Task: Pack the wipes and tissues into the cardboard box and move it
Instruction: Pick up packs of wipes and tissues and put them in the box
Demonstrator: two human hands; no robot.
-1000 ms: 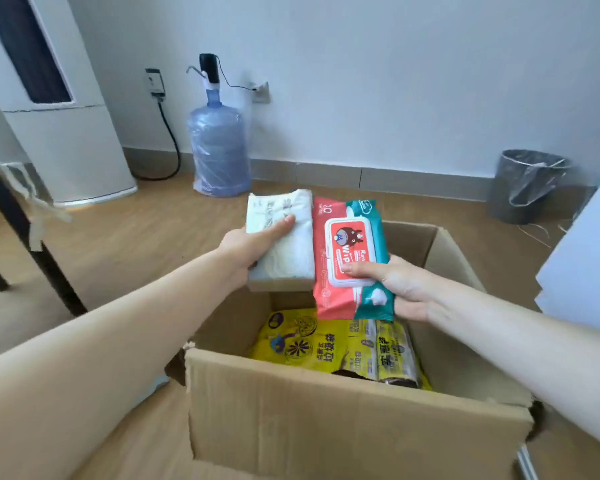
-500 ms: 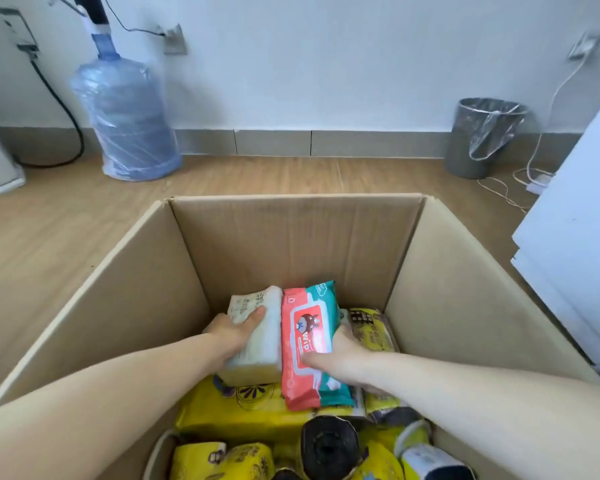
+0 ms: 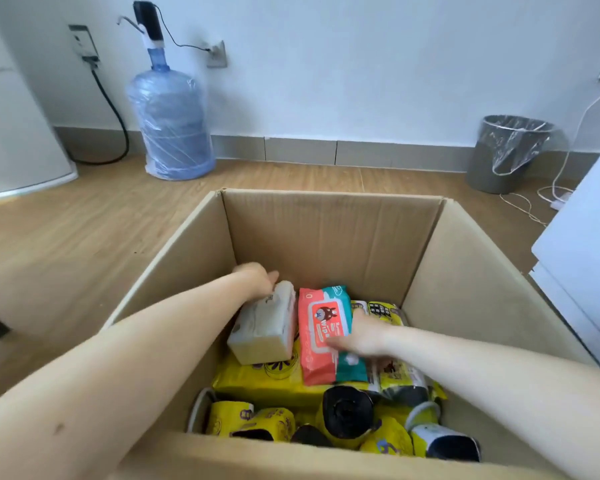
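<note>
The open cardboard box (image 3: pixel 326 233) stands on the wooden floor in front of me. Inside it, a white tissue pack (image 3: pixel 264 327) and a red and teal wipes pack (image 3: pixel 321 327) lie side by side on yellow packages (image 3: pixel 267 379). My left hand (image 3: pixel 257 277), blurred, curls around the far end of the tissue pack. The fingers of my right hand (image 3: pixel 361 336) lie over the right edge of the wipes pack, gripping it. Both forearms reach in over the box's near rim.
Black rolls (image 3: pixel 347 410) in yellow wrappers fill the near part of the box. A blue water bottle (image 3: pixel 174 123) stands at the wall, back left. A grey bin (image 3: pixel 506 154) and loose cables (image 3: pixel 534 206) are back right. White furniture (image 3: pixel 589 237) flanks the right.
Both packs have gone from above the box down into it and now rest on the yellow packages. My left hand has slid to the far end of the tissue pack.
</note>
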